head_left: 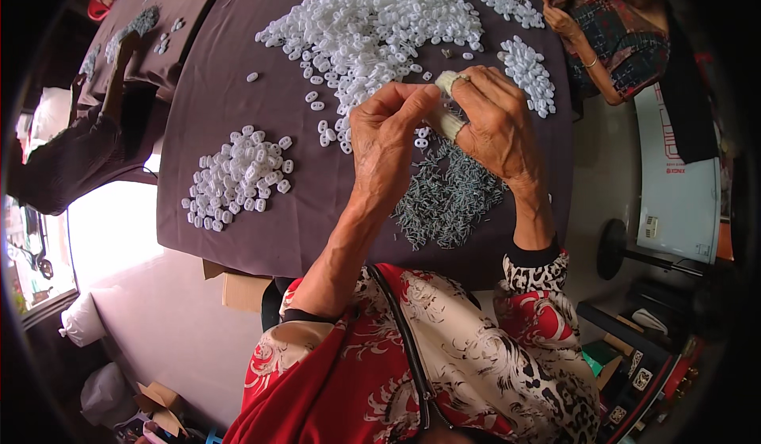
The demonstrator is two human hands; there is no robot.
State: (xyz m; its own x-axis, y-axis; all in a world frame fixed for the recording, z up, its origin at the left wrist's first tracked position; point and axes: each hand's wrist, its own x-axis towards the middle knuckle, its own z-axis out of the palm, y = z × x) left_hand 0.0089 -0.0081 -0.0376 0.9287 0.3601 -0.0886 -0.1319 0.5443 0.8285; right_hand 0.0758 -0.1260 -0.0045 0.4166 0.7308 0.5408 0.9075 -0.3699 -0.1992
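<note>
Thumb and forefinger of the left hand (384,139) pinch closed beside the curled right hand (495,123); its grip, and any piece between, I cannot tell. Grey pins (448,198) heap just nearer, white two-holed pieces (380,20) beyond.

On my feed, saw table (317,176) under dark purplish-brown cloth, folds showing near front. Biggest load: white heap (388,16) of small oval two-holed pieces, spread across far middle. Counted smaller white pile (238,176) near left edge, pale bluish-white pile (529,75) near right edge. Nearer front, right of middle, lay grey pile (452,202) of thin pins or screws; couldn't tell which. Lone white piece (253,77) sat apart, left of heap.
</note>
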